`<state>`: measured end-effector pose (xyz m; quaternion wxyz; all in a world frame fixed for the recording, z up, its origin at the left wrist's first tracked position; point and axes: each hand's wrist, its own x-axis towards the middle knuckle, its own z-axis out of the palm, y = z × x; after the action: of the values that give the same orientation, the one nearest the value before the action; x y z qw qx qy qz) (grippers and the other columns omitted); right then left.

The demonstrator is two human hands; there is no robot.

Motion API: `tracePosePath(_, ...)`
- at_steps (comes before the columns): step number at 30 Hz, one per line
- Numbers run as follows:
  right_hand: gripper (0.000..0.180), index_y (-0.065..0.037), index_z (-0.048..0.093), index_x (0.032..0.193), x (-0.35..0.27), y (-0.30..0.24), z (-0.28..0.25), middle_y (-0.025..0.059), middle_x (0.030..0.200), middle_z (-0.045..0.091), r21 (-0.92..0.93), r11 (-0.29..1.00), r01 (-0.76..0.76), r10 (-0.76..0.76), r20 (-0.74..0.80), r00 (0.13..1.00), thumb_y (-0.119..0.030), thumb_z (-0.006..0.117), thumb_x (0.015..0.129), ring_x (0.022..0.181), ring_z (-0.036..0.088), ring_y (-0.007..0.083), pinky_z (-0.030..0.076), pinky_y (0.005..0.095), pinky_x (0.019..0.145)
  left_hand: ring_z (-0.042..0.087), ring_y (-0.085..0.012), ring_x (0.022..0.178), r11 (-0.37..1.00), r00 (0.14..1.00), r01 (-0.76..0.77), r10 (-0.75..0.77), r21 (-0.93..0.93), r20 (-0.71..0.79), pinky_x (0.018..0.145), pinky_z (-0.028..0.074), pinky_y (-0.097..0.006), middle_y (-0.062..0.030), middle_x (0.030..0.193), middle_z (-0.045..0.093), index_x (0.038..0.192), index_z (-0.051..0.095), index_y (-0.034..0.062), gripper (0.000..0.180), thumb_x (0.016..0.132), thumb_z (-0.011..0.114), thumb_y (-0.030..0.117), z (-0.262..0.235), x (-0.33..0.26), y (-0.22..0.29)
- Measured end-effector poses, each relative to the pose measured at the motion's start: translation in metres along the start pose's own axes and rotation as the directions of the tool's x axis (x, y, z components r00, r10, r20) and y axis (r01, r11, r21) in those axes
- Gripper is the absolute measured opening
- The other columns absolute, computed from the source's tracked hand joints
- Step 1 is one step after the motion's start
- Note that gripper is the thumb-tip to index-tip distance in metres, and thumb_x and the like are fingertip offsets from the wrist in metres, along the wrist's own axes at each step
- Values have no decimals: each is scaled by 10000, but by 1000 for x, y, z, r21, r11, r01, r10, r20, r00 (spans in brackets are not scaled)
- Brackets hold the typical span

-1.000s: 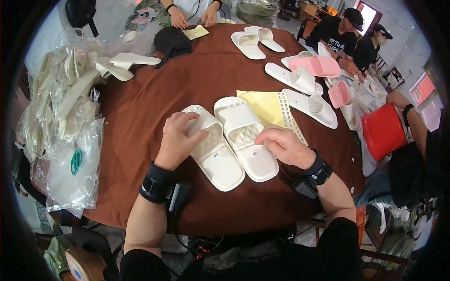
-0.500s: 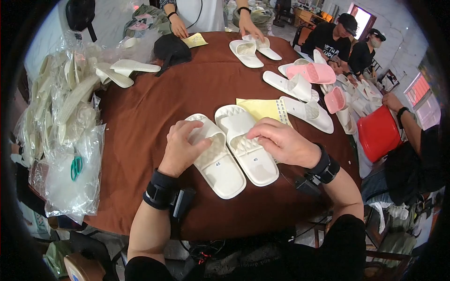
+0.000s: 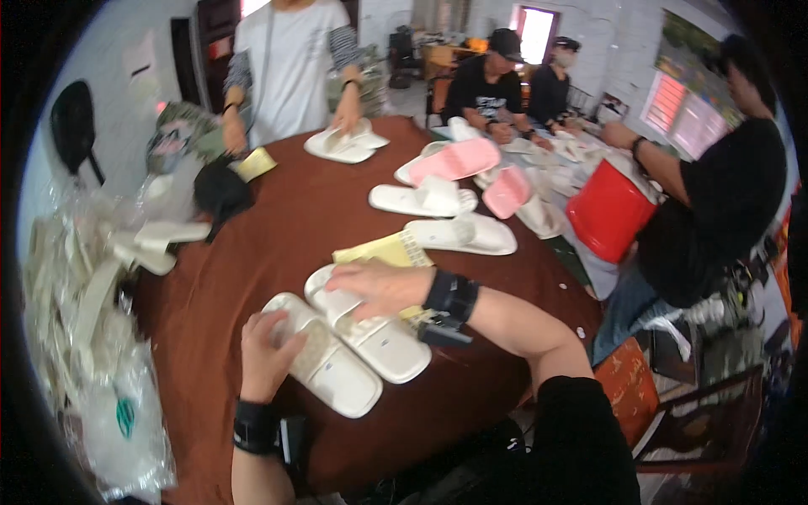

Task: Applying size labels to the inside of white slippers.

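A pair of white slide slippers lies side by side on the brown cloth in front of me. Beside the left slipper (image 3: 337, 383) is my left hand (image 3: 268, 352), its thumb and fingers spread in a curve at the strap's edge. My right hand (image 3: 383, 286) reaches over the strap of the right slipper (image 3: 396, 352), fingers stretched out and thumb apart. Some blur makes it unclear how firmly either hand touches. Partly behind my right hand lies a yellow sheet (image 3: 383, 250) with small labels on it.
More white slippers (image 3: 471, 234) and pink slippers (image 3: 465, 162) lie to the right, near a red bucket (image 3: 606, 210). Bagged slippers (image 3: 76, 295) and green scissors (image 3: 124, 417) are on the left. A black cap (image 3: 222, 187) is farther back. Across the table, a person handles white slippers (image 3: 343, 147).
The view has swung up and to the right, bringing more of the co-workers into sight. My right hand's fingers have stretched out over the slipper strap. The slipper pair still lies together.
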<state>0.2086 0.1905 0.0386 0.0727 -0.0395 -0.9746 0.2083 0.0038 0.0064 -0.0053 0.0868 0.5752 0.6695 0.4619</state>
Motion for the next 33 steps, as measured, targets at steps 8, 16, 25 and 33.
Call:
tracePosePath(8, 616, -65, 504, 1302, -1, -12, -8, 167, 1187, 546, -69, 992, -105, 107, 38, 994, -283, 708, 764, 1181, 474, 340, 360, 441, 1018, 556, -277, 1016, 991, 997, 71, -68, -113, 29, 886, 456, -359, -121, 1069, 588, 1055, 637, 28, 384, 698, 740, 123, 6, 4, -1)
tracePosePath(16, 543, -69, 572, 1176, -8, -27, -23, 164, 1062, 595, -149, 988, -35, 24, -77, 997, -311, 727, 716, 1073, 519, 346, 388, 441, 934, 556, -199, 1024, 932, 989, 143, -120, -333, 89, 913, 438, -313, -84, 1077, 569, 1077, 615, -11, 372, 717, 690, 43, -1, 6, 5)
tracePosePath(25, 497, -75, 604, 1119, -20, -47, -29, 153, 1015, 589, -175, 985, 8, -29, -117, 993, -303, 740, 700, 1060, 520, 336, 391, 446, 888, 542, -167, 1028, 859, 976, 200, -134, -471, 170, 918, 429, -300, -59, 1093, 556, 1093, 606, -6, 367, 735, 677, 35, -2, 5, 8)
tracePosePath(33, 434, -76, 552, 1255, -25, -102, -49, 115, 1103, 586, 130, 931, 342, -282, -344, 896, -170, 645, 841, 1048, 544, 317, 385, 416, 953, 543, -198, 1002, 931, 987, 126, -84, -344, 135, 881, 430, -311, -83, 1089, 553, 1082, 601, -12, 387, 710, 686, 57, 6, 5, -4)
